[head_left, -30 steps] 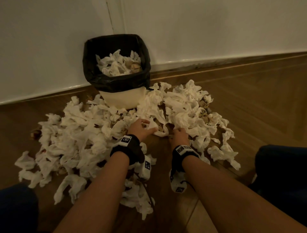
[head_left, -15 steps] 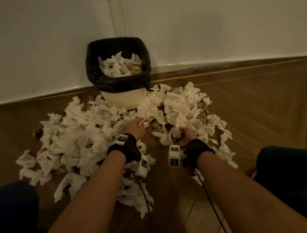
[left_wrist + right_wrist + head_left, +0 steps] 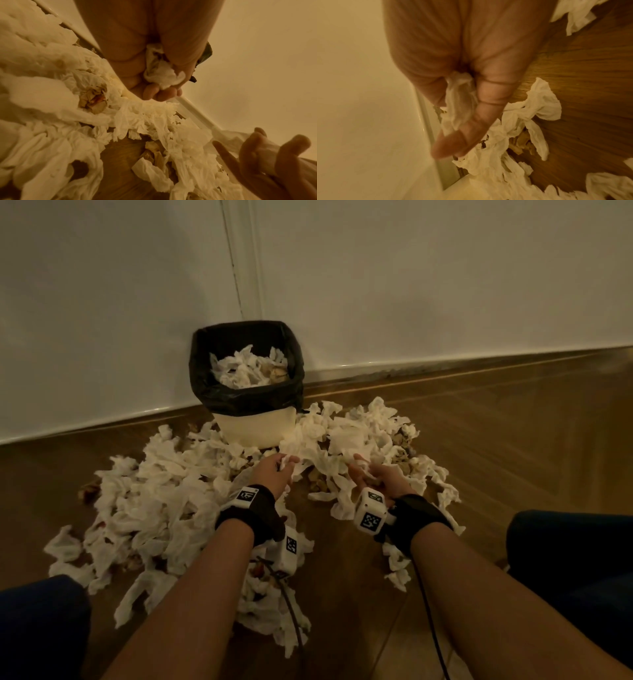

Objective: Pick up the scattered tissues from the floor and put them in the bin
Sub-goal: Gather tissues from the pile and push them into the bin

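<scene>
Brown herringbone wooden floor (image 3: 496,460) against a plain white wall (image 3: 428,278), dim warm light, and a huge mess of crumpled white paper tissues (image 3: 161,508) fanned out around the small cream bin with the black plastic liner (image 3: 255,400). Bin's already pretty full, tissues heaped up near the rim.

Right now I'd call this the grab step, just turning into the carry. My left hand (image 3: 274,474) is curled tight round a wad of tissue (image 3: 162,75), fingers closed over it in the wrist view. My right hand (image 3: 378,479) is pinching a longer bit of tissue (image 3: 460,102) between thumb and fingers, palm turned up, rest of the fingers loose. Both hands sit just in front of the bin, above the pile.

Next move, I reckon: lift both handfuls over the liner rim and let go. Trailing ends look like they could snag other sheets and drag them along, so lift cleanly, and probably press the load down since there's not much room left.
</scene>
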